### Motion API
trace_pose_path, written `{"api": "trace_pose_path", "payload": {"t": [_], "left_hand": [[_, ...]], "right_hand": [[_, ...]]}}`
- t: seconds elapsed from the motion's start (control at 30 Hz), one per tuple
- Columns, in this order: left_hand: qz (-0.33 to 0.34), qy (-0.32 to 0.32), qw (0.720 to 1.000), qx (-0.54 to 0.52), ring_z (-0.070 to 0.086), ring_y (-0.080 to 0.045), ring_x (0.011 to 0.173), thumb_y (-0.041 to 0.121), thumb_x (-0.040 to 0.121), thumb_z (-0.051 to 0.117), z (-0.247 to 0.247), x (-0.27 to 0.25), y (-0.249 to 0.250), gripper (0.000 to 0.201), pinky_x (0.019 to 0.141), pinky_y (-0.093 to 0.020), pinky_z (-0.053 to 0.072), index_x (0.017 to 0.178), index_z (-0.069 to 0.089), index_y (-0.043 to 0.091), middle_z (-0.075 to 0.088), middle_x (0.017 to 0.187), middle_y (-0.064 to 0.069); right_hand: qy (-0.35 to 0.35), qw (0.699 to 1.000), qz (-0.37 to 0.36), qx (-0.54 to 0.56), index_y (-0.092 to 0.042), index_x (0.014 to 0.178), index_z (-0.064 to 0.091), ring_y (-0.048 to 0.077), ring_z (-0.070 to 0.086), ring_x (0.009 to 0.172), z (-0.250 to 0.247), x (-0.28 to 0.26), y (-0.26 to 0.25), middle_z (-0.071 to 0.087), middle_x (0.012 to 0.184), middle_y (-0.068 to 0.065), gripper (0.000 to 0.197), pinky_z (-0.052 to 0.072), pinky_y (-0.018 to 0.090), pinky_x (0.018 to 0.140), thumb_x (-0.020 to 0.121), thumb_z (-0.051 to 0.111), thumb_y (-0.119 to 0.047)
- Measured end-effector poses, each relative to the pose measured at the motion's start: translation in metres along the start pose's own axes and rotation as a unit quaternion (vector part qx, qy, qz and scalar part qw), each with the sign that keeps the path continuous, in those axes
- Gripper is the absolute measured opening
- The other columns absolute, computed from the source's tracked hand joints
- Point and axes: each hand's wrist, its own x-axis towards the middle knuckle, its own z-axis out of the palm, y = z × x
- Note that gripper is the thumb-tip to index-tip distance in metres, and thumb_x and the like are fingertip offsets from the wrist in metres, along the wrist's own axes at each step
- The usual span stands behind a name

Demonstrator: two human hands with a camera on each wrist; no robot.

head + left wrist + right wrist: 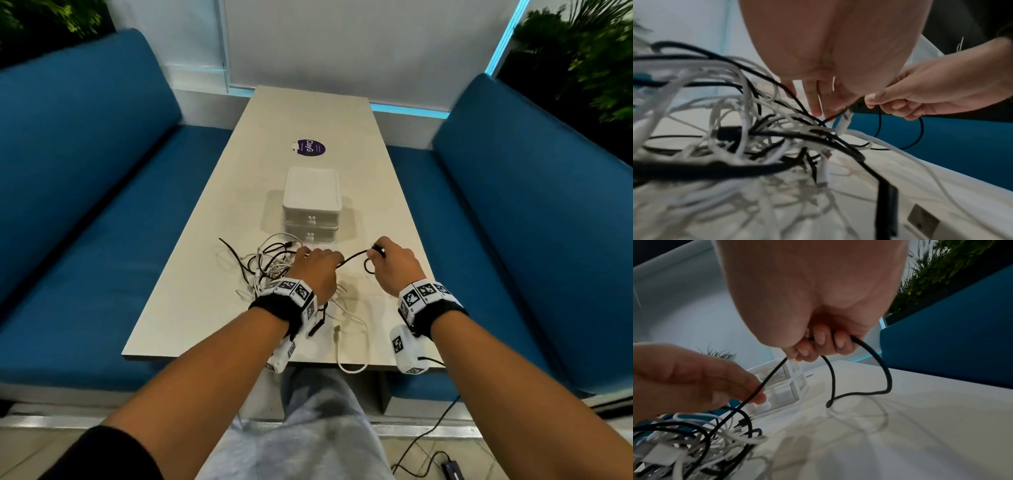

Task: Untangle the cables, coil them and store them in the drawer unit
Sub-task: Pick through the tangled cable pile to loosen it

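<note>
- While nothing looks coiled or stored yet, barely started: white table [219, 301] carrying all of it, between 2 blue benches [78, 192].
- Drawer unit [311, 205], white, 2 drawers, both seemingly closed, standing just beyond the heap.
- Tangle of white and black cables [270, 267], heaped near the front edge, left of centre; 1 white USB lead [352, 342] trailing over the edge.
- Left hand [317, 270] resting on the heap, fingers [748, 389] fairly straight, black cable [352, 257] running past them.
- Right hand [394, 263] curled tight, pinching that cable's free end, a loop dangling below.
- Left to do: freeing, coiling, stowing every cable.
</note>
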Motion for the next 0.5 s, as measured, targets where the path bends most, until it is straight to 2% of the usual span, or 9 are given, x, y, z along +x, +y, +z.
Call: {"api": "trace_pose_path", "payload": {"t": [0.07, 0.13, 0.27, 0.37, 0.43, 0.5], "left_hand": [[-0.018, 0.008, 1.0, -0.006, 0.053, -0.025, 0.114, 0.032, 0.098, 0.042, 0.008, -0.003, 0.001, 0.028, 0.109, -0.046, 0.021, 0.12, 0.054, 0.02, 0.064, 0.114, -0.002], [-0.018, 0.015, 0.998, 0.051, 0.053, -0.025, 0.113, 0.043, 0.1, 0.039, 0.016, -0.009, -0.004, 0.033, 0.11, -0.048, 0.02, 0.117, 0.058, 0.022, 0.063, 0.113, -0.001], [-0.004, 0.035, 0.993, 0.117, 0.052, -0.026, 0.11, 0.035, 0.103, 0.035, 0.02, -0.012, -0.021, 0.031, 0.109, -0.05, 0.018, 0.111, 0.063, 0.025, 0.062, 0.11, -0.002], [0.003, 0.045, 0.991, 0.122, 0.054, -0.025, 0.107, 0.034, 0.103, 0.036, 0.022, -0.011, -0.023, 0.028, 0.108, -0.05, 0.018, 0.107, 0.063, 0.025, 0.063, 0.106, 0.0], [0.008, 0.047, 0.991, 0.122, 0.055, -0.025, 0.104, 0.034, 0.102, 0.037, 0.023, -0.012, -0.022, 0.027, 0.108, -0.05, 0.019, 0.105, 0.063, 0.025, 0.065, 0.102, 0.0], [0.01, 0.045, 0.991, 0.126, 0.056, -0.026, 0.103, 0.034, 0.102, 0.039, 0.024, -0.011, -0.02, 0.026, 0.107, -0.051, 0.02, 0.104, 0.064, 0.025, 0.066, 0.1, 0.001]], "right_hand": [[0.001, 1.0, -0.008, -0.001, -0.025, 0.108, 0.053, 0.033, 0.058, 0.077, 0.0, -0.001, -0.001, 0.063, 0.091, 0.012, 0.022, 0.051, 0.039, 0.068, 0.1, 0.04, -0.042], [-0.005, 1.0, -0.002, -0.019, -0.025, 0.11, 0.054, 0.032, 0.059, 0.077, -0.002, -0.003, 0.001, 0.061, 0.092, 0.01, 0.022, 0.052, 0.037, 0.067, 0.1, 0.041, -0.04], [-0.047, 0.997, 0.029, -0.059, -0.023, 0.117, 0.055, 0.032, 0.061, 0.084, -0.002, -0.006, 0.011, 0.061, 0.1, 0.009, 0.025, 0.054, 0.039, 0.075, 0.099, 0.045, -0.038], [-0.032, 0.999, 0.034, -0.008, -0.014, 0.133, 0.043, 0.038, 0.061, 0.093, 0.002, -0.006, 0.012, 0.059, 0.11, 0.019, 0.036, 0.051, 0.039, 0.078, 0.101, 0.042, -0.029], [-0.025, 0.999, -0.003, 0.031, -0.008, 0.128, 0.045, 0.036, 0.06, 0.086, 0.006, -0.006, 0.002, 0.061, 0.107, 0.021, 0.033, 0.048, 0.037, 0.072, 0.103, 0.038, -0.027], [-0.034, 0.997, -0.049, 0.044, -0.01, 0.118, 0.049, 0.034, 0.058, 0.08, 0.01, -0.006, -0.011, 0.063, 0.1, 0.019, 0.032, 0.048, 0.037, 0.071, 0.104, 0.032, -0.033]]}}
